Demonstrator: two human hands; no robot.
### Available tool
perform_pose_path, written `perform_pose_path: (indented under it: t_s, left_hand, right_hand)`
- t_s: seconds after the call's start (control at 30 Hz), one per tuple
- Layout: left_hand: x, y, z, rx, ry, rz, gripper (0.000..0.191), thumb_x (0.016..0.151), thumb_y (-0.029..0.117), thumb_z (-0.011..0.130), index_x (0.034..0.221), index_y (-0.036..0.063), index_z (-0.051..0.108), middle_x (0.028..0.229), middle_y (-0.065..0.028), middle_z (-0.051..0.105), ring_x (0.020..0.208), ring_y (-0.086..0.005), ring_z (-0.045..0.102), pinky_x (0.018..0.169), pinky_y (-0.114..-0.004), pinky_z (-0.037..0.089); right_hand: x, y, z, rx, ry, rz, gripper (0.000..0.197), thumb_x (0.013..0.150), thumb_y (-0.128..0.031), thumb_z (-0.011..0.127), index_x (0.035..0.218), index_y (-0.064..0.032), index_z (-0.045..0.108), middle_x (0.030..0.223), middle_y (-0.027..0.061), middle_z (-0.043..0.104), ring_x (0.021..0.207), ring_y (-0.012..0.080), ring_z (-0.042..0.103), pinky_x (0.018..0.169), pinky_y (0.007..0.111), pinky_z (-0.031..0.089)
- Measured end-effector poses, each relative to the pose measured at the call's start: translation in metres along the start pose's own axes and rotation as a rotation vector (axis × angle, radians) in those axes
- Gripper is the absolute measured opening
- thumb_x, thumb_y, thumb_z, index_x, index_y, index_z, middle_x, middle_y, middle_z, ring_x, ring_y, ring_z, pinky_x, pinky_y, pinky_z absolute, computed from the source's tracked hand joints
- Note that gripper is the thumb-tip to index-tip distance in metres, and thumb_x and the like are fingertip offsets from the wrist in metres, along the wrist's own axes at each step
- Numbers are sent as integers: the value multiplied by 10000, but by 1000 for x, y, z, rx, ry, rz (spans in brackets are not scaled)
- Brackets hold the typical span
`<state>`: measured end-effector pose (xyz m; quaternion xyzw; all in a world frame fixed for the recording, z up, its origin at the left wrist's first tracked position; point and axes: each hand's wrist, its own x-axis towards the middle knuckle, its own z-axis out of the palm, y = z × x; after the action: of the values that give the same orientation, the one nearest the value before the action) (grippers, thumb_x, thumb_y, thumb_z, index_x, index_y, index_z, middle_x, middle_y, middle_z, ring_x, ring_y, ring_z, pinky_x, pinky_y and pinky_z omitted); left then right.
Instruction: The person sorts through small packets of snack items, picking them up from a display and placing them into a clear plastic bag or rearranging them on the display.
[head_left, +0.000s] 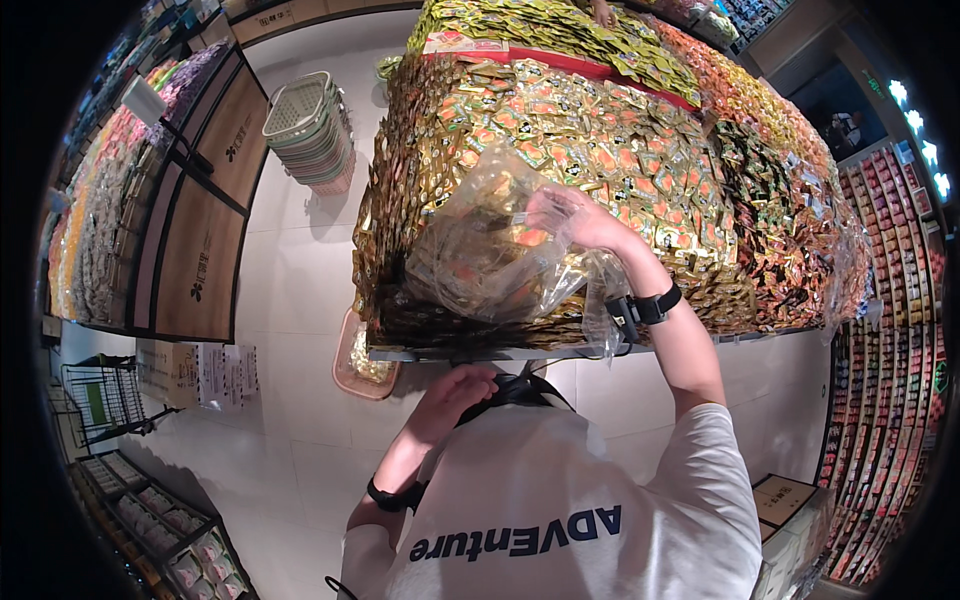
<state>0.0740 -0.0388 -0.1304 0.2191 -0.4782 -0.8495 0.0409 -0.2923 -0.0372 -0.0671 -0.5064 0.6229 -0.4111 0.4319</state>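
Observation:
My right hand is at a large clear plastic bag, with film draped over its fingers. The bag slumps on a broad heap of small gold-wrapped snack packets with orange pictures. Through the crumpled film I see packets, but cannot tell which are inside it and which lie beneath. My left hand hangs near my waist, short of the display's front edge and beside a black strap. Its fingers are bent and close together, and nothing shows in them. A black band with a small device circles my right wrist.
Stacked shopping baskets stand on the floor to the left. A pink basket holding packets sits by the display's left corner. Another person's hand touches yellow-green packets at the far side. A shopping cart stands at left.

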Motion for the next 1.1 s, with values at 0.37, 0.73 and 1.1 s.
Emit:
perform_pose_path:
  t_s: [0.37, 0.73, 1.1]
  left_hand:
    - [2, 0, 1, -9, -24, -23, 266, 975, 169, 552, 1196, 28, 597, 1047, -50, 643, 984, -118, 595, 878, -255, 455]
    - [0, 11, 8, -60, -38, -20, 218, 967, 122, 575, 1161, 24, 592, 1036, -31, 621, 1022, -122, 576, 919, -266, 442]
    - [-7, 13, 5, 12, -13, 7, 225, 984, 131, 535, 1165, 14, 596, 1016, -39, 625, 959, -112, 558, 902, -255, 448]
  right_hand:
    - [25, -12, 47, -287, 18, -297, 500, 797, -27, 702, 1278, -55, 566, 1273, 120, 601, 1139, 219, 585, 1039, 326, 432]
    - [7, 3, 46, -509, -64, -11, 746, 860, -299, 675, 1444, 21, 338, 1360, 251, 504, 1263, 344, 502, 1056, 402, 411]
    - [7, 7, 36, -796, 3, -339, 804, 785, -382, 763, 1393, 18, 420, 1330, 257, 529, 1248, 370, 509, 1036, 419, 417]
